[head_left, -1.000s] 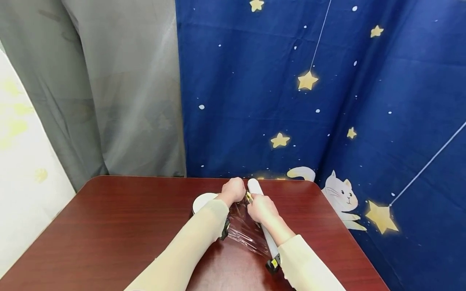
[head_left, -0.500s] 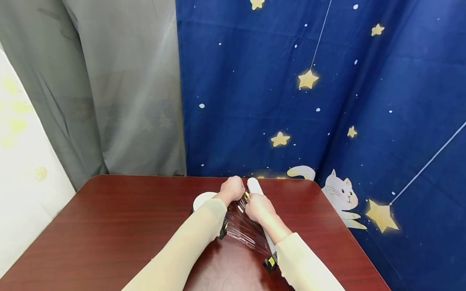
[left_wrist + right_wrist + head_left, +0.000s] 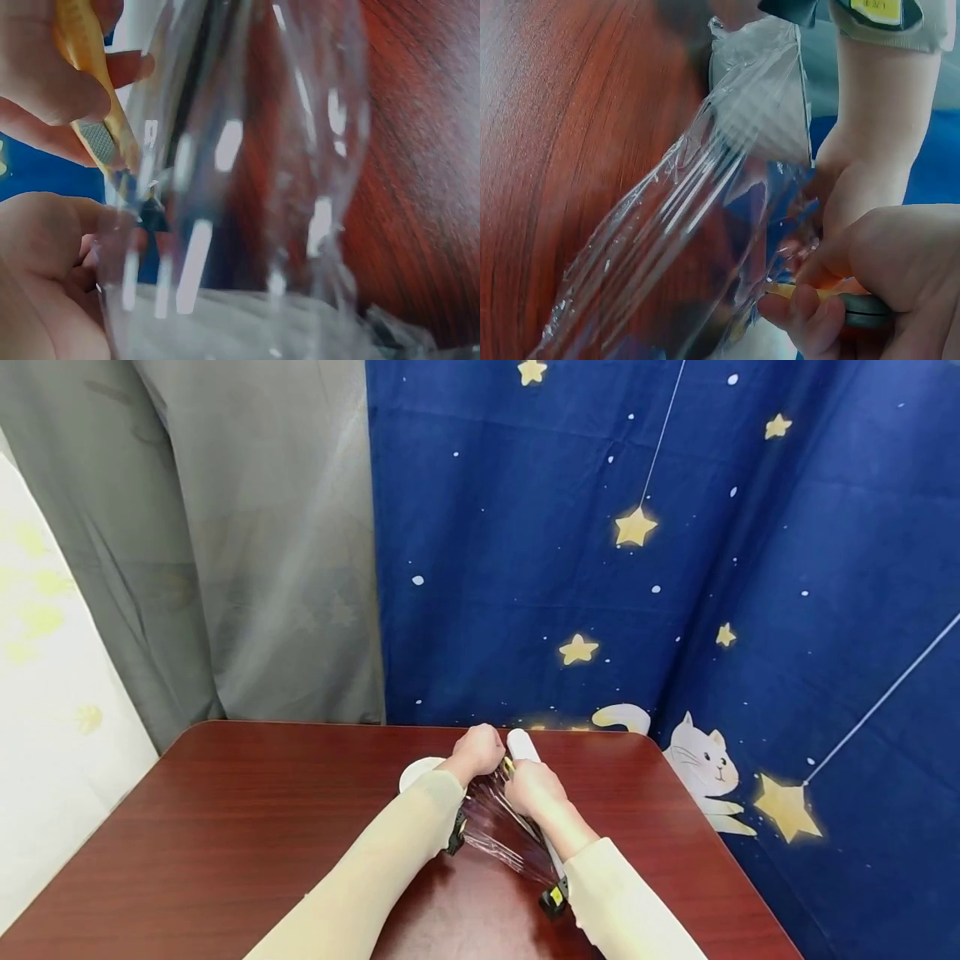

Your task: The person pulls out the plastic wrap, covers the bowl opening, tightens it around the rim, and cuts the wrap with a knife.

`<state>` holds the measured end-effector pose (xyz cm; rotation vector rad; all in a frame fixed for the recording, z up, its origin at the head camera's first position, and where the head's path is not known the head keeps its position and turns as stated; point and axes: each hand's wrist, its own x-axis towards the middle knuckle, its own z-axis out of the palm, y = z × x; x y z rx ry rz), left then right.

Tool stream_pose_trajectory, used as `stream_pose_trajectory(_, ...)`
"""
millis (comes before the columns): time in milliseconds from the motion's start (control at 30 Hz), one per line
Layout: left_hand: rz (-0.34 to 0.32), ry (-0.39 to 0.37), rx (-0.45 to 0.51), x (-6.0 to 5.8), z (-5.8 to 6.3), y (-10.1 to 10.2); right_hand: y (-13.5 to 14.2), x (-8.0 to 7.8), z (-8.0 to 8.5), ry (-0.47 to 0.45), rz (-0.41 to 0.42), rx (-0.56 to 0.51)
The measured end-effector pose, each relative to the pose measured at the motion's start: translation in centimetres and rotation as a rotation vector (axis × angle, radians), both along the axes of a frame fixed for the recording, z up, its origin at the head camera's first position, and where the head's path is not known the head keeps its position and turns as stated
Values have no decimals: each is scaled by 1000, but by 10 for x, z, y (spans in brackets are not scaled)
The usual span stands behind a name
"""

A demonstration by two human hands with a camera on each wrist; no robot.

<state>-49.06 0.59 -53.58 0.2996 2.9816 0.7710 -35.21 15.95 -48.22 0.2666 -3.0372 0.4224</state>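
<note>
Clear plastic wrap [image 3: 501, 837] stretches in creases between my two hands, unrolled from a long white roll [image 3: 522, 745] lying along the right. My left hand [image 3: 478, 750] grips the far edge of the film with curled fingers. In my right hand [image 3: 536, 788] is a yellow utility knife [image 3: 97, 142] with a grey slider, its tip right at the film near my left fingers. Film also covers part of a white ridged container [image 3: 761, 112] in the right wrist view. From the head view, the container's white round top [image 3: 420, 770] shows behind my left forearm.
Everything lies on a dark red wooden table [image 3: 300, 810], whose far edge is just beyond my hands. Behind it hang a grey curtain [image 3: 277, 568] and a blue star-patterned curtain [image 3: 510, 543]. Black wrist cameras [image 3: 552, 900] sit at the cuffs.
My right hand with the utility knife has shifted slightly left and toward me, closer to my left hand. My left hand keeps its grip, barely moving.
</note>
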Motion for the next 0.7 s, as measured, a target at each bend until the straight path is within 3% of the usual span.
stream_pose_trajectory(67, 22, 7, 6, 4, 1, -2, 1, 7, 7, -14, -3, -14)
stream_pose_trajectory(133, 42, 9, 19, 4, 1, -4, -10, 38, 48, -91, -52, -17)
stream_pose_trajectory(233, 36, 17, 23, 2, 1, -6, -7, 52, 62, -116, -65, -48)
stream_pose_trajectory(433, -6, 61, 43, 1, -1, -7, -10, 45, 63, -127, -72, -24)
stream_pose_trajectory(567, 33, 73, 73, 14, 6, -8, -13, 37, 57, -110, -63, 4)
stream_pose_trajectory(700, 69, 40, 78, 26, 19, -9, -9, 40, 65, -99, -92, -2)
